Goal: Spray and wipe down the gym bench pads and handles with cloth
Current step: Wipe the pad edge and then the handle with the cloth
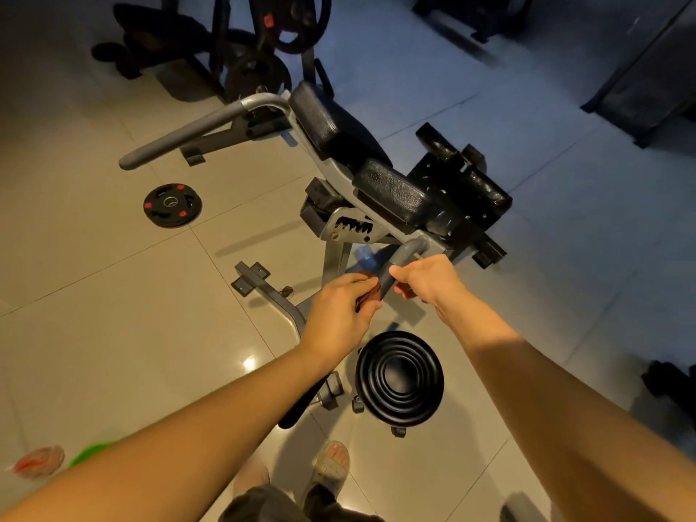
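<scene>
Looking straight down, the closest thing is a foot in a pale sandal [331, 469] on glossy beige floor tiles [113, 314]. At the lower left edge there's a red-and-clear blob [37, 461] and a green blob [94, 452], both too blurry to say what they are. Just past the sandal sits a round black disc [399, 376] with raised concentric rings, kinda rubbery looking. Above it both bare forearms reach to the near handle [406, 256], a curved grey tube with a matte sleeve. The left hand [339, 307] has fingers and thumb curled tight, pinching one end of a reddish-brown cloth [367, 293]. The right hand [429, 280] is curled round the other end, which peeks out below its thumb. So the cloth shows on both sides of the handle, right up against it. Further on, the seat pad [395, 194] and back pad [327, 118] are black pebbled vinyl with rounded corners, on a silver-grey steel frame [335, 254] with a notched adjuster [354, 227]. Chunky black roller pads [482, 186] stick out on the right. On the left is the long grey far handle [188, 133], and a flat black weight plate [172, 204] with red spots lies on the tiles, well apart from the bench.
</scene>
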`<state>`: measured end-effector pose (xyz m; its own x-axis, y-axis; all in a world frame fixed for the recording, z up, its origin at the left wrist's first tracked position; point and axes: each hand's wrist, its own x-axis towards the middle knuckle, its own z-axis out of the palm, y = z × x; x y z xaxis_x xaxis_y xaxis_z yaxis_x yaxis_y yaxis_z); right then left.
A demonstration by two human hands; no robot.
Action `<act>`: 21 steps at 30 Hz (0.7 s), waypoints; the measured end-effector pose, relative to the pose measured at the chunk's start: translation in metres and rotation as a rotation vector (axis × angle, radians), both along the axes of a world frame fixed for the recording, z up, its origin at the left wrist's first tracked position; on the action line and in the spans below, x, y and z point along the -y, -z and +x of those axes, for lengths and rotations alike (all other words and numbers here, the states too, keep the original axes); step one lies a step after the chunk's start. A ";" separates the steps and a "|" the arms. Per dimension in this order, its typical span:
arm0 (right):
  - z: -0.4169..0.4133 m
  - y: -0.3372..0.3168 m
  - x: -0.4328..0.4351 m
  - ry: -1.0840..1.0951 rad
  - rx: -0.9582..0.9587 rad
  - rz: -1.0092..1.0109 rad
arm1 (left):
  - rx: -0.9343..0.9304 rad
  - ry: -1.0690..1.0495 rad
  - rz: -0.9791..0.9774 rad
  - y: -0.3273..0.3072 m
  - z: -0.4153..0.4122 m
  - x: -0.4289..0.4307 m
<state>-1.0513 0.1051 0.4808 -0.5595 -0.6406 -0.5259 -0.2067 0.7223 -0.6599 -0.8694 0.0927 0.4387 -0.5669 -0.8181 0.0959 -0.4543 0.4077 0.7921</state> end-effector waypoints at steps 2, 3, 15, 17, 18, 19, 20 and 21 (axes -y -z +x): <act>-0.002 0.004 0.002 -0.005 -0.018 -0.007 | -0.026 -0.010 0.020 0.002 0.004 -0.004; -0.002 0.006 0.002 -0.011 -0.018 -0.009 | -0.033 -0.012 0.036 0.004 0.016 -0.010; -0.008 0.003 0.002 -0.033 0.024 -0.001 | -0.016 -0.058 0.079 0.005 0.007 -0.010; -0.010 -0.003 0.001 -0.045 0.031 0.025 | -0.021 -0.011 0.077 0.004 -0.004 -0.001; -0.010 -0.005 -0.001 -0.045 0.051 0.026 | -0.024 0.007 0.081 0.005 0.003 -0.001; -0.010 -0.007 -0.001 -0.045 0.073 0.019 | -0.021 0.017 0.091 0.007 0.015 -0.004; -0.009 -0.007 -0.002 -0.042 0.088 0.012 | -0.015 0.024 0.113 0.011 0.031 -0.011; -0.009 -0.006 -0.002 -0.039 0.100 0.009 | -0.005 0.027 0.142 0.014 0.050 -0.020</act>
